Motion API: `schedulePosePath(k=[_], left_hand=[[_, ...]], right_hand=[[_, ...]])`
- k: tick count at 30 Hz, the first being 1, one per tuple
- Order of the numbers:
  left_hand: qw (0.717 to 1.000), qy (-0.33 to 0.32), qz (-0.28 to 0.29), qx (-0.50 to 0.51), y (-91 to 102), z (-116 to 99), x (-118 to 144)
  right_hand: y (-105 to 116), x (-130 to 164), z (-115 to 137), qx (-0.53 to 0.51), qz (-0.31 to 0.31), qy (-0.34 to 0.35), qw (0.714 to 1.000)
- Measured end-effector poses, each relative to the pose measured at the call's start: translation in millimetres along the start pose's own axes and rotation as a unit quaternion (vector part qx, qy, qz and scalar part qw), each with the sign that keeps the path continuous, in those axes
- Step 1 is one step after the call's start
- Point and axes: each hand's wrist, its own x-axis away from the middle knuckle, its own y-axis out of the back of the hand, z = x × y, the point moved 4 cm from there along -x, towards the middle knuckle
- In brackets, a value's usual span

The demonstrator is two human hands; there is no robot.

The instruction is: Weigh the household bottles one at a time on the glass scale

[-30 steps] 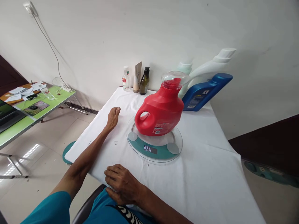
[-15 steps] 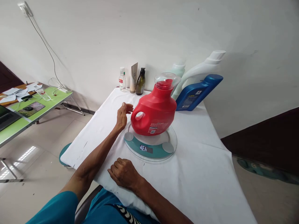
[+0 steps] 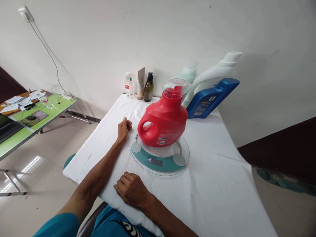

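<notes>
A red detergent jug (image 3: 164,120) with a clear cap (image 3: 176,86) stands on a round glass scale (image 3: 181,166) on the white-covered table (image 3: 217,184). My left hand (image 3: 124,128) rests on the cloth just left of the scale's rim. It is near the jug's handle, its fingers are loosely curled and it holds nothing. My right hand (image 3: 132,191) lies knuckles up at the table's near edge, fingers bent, also holding nothing.
Blue (image 3: 211,98), white (image 3: 214,74) and pale green (image 3: 186,74) jugs lean against the wall behind the scale. Three small bottles (image 3: 139,84) stand at the table's back. A green table (image 3: 37,117) with papers and a laptop is at the left.
My left hand rose toward the jug's handle, then came back down on the cloth beside the scale. The scale's lit digits no longer show. My right hand's fingers have curled in.
</notes>
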Motion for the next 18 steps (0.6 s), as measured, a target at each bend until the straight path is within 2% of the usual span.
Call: schedulePosePath(k=[5, 12, 18], left_hand=[[1.0, -0.003, 0.011, -0.011, -1.6, 0.7, 1.0], [1.0, -0.004, 0.019, -0.016, -2.6, -1.4, 2.4], [0.999, -0.014, 0.026, -0.038, -3.6, -2.6, 3.3]], right_hand=[[4.1, 0.2, 0.2, 0.002, -0.023, -0.003, 1.0], [0.2, 1.7, -1.0, -0.005, 0.008, -0.003, 1.0], [-1.2, 2.3, -0.8, -0.008, 0.001, 0.0, 1.0]])
